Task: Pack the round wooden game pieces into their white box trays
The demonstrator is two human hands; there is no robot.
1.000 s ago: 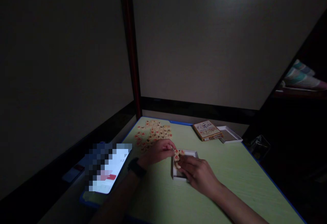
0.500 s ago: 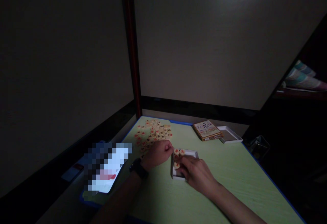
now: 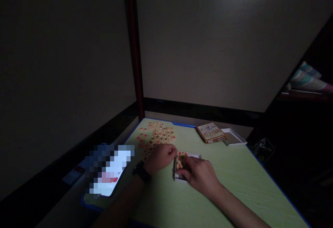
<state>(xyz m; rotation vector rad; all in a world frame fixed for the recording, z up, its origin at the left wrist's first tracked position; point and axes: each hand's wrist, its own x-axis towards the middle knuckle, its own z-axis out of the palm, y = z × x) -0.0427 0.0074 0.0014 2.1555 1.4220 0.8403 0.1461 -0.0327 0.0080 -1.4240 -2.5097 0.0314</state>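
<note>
My right hand (image 3: 199, 172) reaches into a shallow white box (image 3: 181, 179) on the table. Its bent fingers close over a Chinese chess piece beside the left column; that piece is mostly hidden beneath them. Several round, pale Chinese chess pieces (image 3: 179, 166) with red characters lie along the box's left side. My left hand (image 3: 163, 157), with a dark watch (image 3: 142, 171) at the wrist, is curled closed by the box's upper left corner. What it may hold is hidden. Behind it, many loose pieces (image 3: 161, 134) with red or black characters are spread over the table.
A printed box (image 3: 210, 133) lies at the back right, against a white tray (image 3: 234, 137). A lit screen (image 3: 111, 174), partly pixelated, is at the left edge of the green table (image 3: 234, 183). Walls rise behind and to the left.
My right fingers have shifted slightly right and up inside the box, uncovering more of the left column of pieces. The box has moved a little. My left hand stays nearly in place.
</note>
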